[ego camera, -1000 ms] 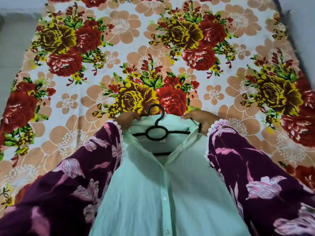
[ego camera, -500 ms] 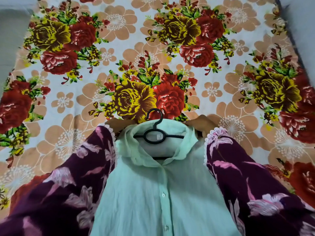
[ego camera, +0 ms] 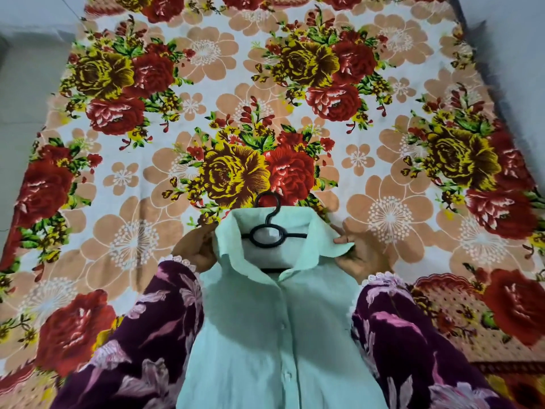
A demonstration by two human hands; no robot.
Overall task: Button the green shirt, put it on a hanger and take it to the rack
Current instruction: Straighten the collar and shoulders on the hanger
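The left hand [ego camera: 196,250] grips the collar's left side. The green shirt [ego camera: 277,335], buttoned, hangs on the black hanger [ego camera: 269,231] above the flowered bed [ego camera: 383,143]. The right hand [ego camera: 361,252] has come out from behind to pinch the collar tip; next, the rack.

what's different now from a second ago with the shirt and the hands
Both hands came out from behind the collar. The left hand now holds its left edge, and the right hand pinches its right tip, pulling it outward. The collar, which stood up before, is spread flatter. The shirt stayed buttoned on the black hanger, hook up, over the floral sheet.
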